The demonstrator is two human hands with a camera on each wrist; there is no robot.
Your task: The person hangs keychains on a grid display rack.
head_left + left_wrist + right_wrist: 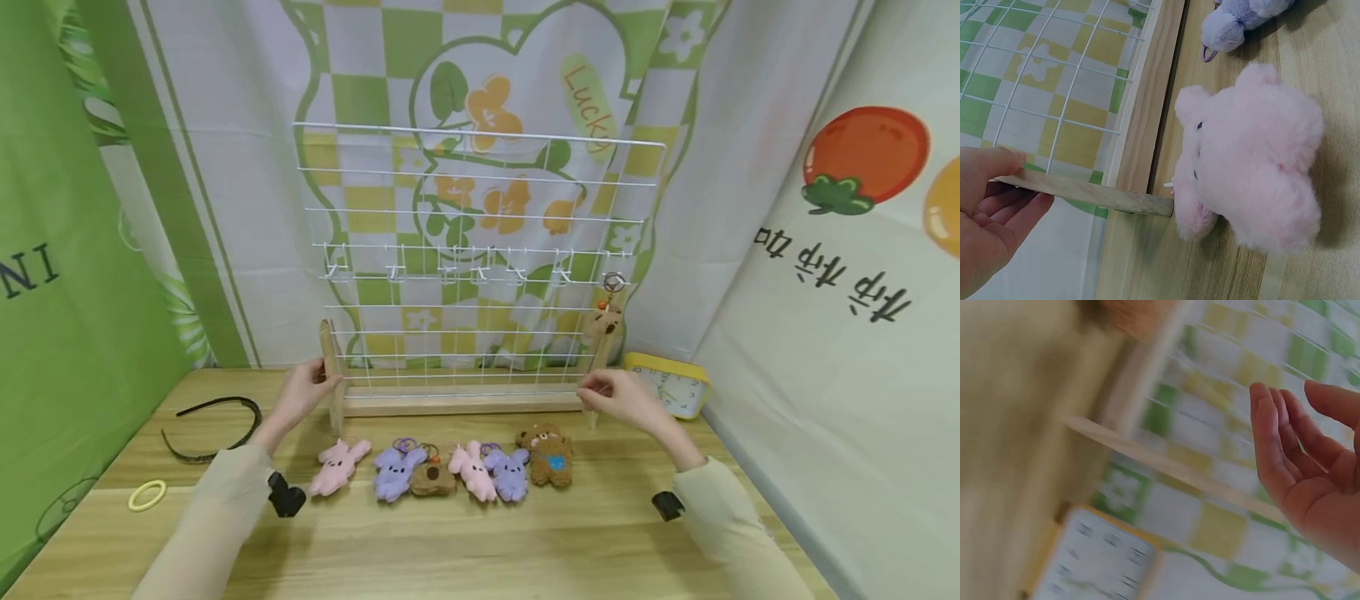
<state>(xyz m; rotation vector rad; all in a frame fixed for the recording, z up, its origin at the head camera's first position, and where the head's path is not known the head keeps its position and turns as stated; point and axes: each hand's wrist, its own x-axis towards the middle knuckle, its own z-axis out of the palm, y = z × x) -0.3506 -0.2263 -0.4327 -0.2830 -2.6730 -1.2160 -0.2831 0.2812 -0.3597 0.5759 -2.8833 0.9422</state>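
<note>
A white wire grid rack [480,134] stands in wooden feet joined by a wooden bar [465,407]. My left hand [303,390] pinches the rack's left wooden post [1097,194] between thumb and fingers. Beside the right post [1172,469], my right hand [618,396] has loosely bent fingers, with a gap to the thumb and nothing in between. A brown plush keychain [602,322] hangs at the grid's right end. In front lie a pink plush [337,469], a purple plush [393,475], a brown plush [433,479], and a brown bear [552,458] in blue.
Another pink plush [474,472] and purple plush [509,475] lie in the same row. Several metal hooks [393,271] line the grid. A yellow clock [678,392] leans at the right. At the left are a black headband [258,415] and a yellow ring [135,505].
</note>
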